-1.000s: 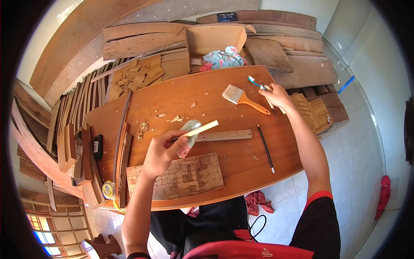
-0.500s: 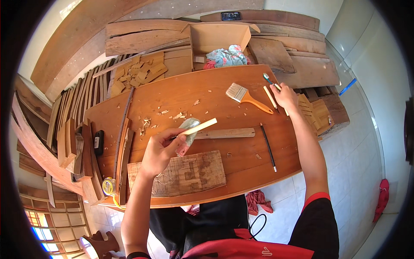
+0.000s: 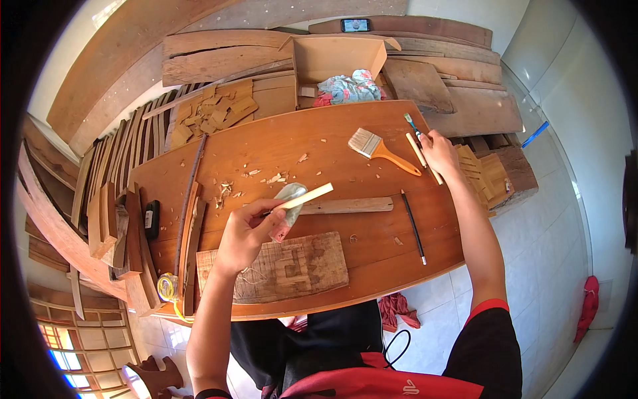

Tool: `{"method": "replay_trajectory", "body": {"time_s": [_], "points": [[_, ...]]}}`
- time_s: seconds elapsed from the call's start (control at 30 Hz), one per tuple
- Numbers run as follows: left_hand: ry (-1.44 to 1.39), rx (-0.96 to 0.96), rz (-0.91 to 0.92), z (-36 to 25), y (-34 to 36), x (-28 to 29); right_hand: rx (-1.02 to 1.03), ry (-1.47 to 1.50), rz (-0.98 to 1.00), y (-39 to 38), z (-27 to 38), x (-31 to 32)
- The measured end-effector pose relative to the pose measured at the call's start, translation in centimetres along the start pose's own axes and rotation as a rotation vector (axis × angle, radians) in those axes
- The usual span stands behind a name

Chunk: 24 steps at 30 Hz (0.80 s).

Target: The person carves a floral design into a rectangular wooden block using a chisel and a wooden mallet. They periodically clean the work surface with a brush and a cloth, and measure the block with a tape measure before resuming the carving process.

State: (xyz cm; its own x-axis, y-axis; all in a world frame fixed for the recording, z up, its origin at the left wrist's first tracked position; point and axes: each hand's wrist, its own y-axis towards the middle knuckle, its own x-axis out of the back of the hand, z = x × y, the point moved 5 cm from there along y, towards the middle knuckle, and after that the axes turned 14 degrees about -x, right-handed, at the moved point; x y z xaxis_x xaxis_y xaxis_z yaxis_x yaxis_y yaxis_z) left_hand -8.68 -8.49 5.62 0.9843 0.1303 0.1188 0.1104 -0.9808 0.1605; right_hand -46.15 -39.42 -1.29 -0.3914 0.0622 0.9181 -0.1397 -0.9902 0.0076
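Note:
My left hand [image 3: 244,236] pinches a pale, flat wooden stick [image 3: 311,195] above the table, its free end pointing right. A small dark bit shows by the fingers; the rest of that end is hidden. Behind the stick is a pale greenish oblong thing [image 3: 287,213] with a reddish end; I cannot tell if the hand touches it. At the table's far right edge, my right hand [image 3: 440,154] closes on a toothbrush [image 3: 411,124], green bristles pointing away from me. Two pale sticks [image 3: 416,150] lie beside and partly under that hand.
A wide paintbrush [image 3: 382,151] and a black pencil [image 3: 413,228] lie left of my right arm. Nearer are a carved wooden board [image 3: 312,269] and a thin wood strip [image 3: 352,205]. Wood shavings [image 3: 276,178] are scattered about. A tape measure [image 3: 167,287] sits at the left edge.
The toothbrush has turned in my right hand, so its green bristles now show. That hand has shifted slightly. My left hand and its stick have barely moved. The phone screen at the back has lit up.

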Motion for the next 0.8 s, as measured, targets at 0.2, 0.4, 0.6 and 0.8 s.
{"method": "replay_trajectory", "body": {"time_s": [0.2,0.4,0.6,0.8], "points": [[0.019,-0.009,-0.003,0.2,0.1,0.1,-0.005,0.282,0.068,3.3,-3.4,-0.8],[-0.002,-0.011,0.009,-0.1,0.8,-0.5,-0.056,0.446,0.091,4.2,-5.6,-0.6],[0.077,-0.078,0.187,-0.8,6.4,-4.9,0.013,0.411,-0.079,1.6,-5.7,-0.4],[0.443,-0.204,0.524,-0.1,18.7,-12.7,0.108,0.629,-0.173,0.7,-6.1,0.5]]}}
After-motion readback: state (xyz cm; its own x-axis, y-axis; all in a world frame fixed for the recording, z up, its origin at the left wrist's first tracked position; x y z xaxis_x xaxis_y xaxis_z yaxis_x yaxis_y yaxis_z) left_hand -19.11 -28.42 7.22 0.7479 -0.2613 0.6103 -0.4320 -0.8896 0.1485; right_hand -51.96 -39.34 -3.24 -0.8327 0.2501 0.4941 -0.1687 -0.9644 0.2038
